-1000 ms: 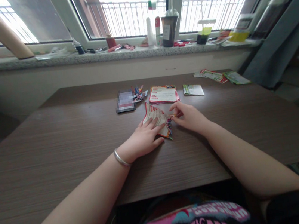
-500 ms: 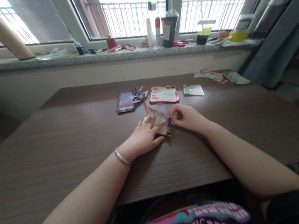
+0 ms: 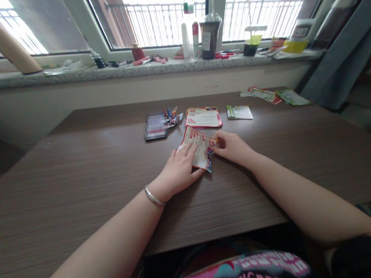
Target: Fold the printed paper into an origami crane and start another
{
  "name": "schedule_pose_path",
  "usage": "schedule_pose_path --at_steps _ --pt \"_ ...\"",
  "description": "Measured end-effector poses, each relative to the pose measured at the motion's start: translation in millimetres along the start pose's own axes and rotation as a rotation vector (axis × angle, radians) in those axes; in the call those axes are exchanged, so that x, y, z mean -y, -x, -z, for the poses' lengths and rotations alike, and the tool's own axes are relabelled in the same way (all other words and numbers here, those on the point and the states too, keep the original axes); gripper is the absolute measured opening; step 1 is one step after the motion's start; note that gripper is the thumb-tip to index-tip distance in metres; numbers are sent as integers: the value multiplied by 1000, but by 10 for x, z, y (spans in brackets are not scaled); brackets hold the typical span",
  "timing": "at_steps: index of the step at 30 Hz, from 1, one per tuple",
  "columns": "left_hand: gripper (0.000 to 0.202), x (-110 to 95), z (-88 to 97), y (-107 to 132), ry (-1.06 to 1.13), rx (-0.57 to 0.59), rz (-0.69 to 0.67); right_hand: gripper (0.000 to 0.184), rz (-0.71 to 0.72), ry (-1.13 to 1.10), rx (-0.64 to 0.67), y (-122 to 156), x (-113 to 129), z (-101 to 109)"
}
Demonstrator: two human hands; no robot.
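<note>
A printed sheet of paper (image 3: 201,147), white with red lettering and a coloured border, lies slightly bent on the brown table. My left hand (image 3: 182,167) rests on its left part with the fingers spread out. The right edge of the paper is pinched between thumb and fingers of my right hand (image 3: 230,146), where it is bent or folded up and shows a colourful back. Just beyond the sheet is a stack of similar printed papers (image 3: 202,117). Left of the stack sits a colourful folded-paper piece (image 3: 173,117), next to a phone-like dark-edged device (image 3: 155,126) with a blurred screen.
A small white and green stack of paper (image 3: 239,112) lies to the right. Several loose printed strips (image 3: 265,94) are at the table's (image 3: 73,185) far right corner. On the windowsill (image 3: 118,72) stand bottles, a dark lidded cup (image 3: 209,39) and small odds and ends.
The sheet has flattened and turned a little, showing more of its printed face. Its lower corner has shifted slightly left and nearer me. Both hands stay nearly in place.
</note>
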State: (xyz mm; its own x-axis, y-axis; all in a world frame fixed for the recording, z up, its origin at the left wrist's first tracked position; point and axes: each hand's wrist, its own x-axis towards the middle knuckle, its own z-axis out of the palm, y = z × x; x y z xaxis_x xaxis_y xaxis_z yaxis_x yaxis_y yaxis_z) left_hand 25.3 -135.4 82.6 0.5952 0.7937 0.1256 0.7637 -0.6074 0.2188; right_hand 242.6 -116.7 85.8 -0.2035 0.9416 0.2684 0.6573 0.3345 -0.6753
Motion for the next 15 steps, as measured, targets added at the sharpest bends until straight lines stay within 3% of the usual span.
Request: schedule_pose_path --at_steps 4,10,15 --pt "94 18 -27 -12 84 -126 -8 7 48 19 1 -3 -12 0" --pt "110 88 -119 -48 54 -360 -175 11 85 -38 -16 -4 24 -15" --pt "112 68 -78 -48 -24 -425 -227 11 206 -45 45 40 89 16"
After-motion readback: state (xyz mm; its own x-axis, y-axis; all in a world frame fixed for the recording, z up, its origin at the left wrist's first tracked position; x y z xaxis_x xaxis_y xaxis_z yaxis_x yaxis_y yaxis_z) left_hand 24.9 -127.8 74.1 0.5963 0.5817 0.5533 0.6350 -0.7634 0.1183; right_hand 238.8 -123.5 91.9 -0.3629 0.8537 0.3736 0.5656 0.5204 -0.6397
